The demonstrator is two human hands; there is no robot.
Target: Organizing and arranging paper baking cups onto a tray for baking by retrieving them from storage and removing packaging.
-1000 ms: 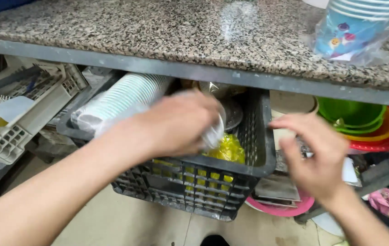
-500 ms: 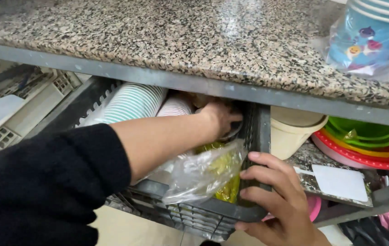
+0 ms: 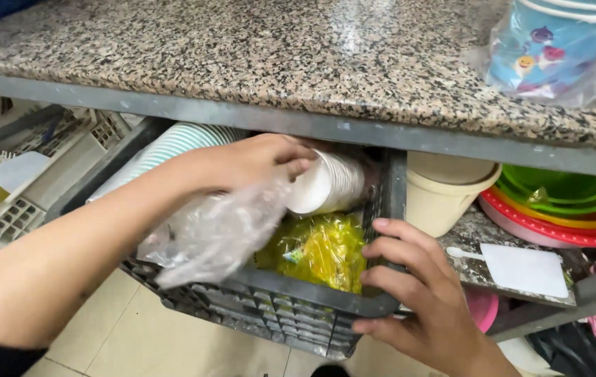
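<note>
My left hand point(image 3: 256, 162) reaches into a black plastic crate point(image 3: 291, 314) under a granite counter and grips a sleeve of white paper cups point(image 3: 326, 185) lying on its side. The sleeve's clear plastic wrap point(image 3: 207, 237) trails loosely toward me over the crate's front edge. My right hand point(image 3: 416, 293) holds the crate's front right corner, fingers curled over its rim. Inside the crate lie a yellow plastic packet point(image 3: 319, 251) and a stack of pale green-striped cups point(image 3: 172, 146) at the left.
The granite counter point(image 3: 277, 56) overhangs the shelf. A blue bagged stack of patterned cups point(image 3: 556, 49) stands on it at the right. Beige tubs point(image 3: 444, 192), green and red bowls point(image 3: 563, 202), and a white card point(image 3: 525, 269) sit right of the crate. White baskets point(image 3: 12, 188) stand left.
My left hand has drawn the white cup sleeve out from deep in the crate toward the front, its plastic wrap now hanging out. My right hand stays on the crate's corner.
</note>
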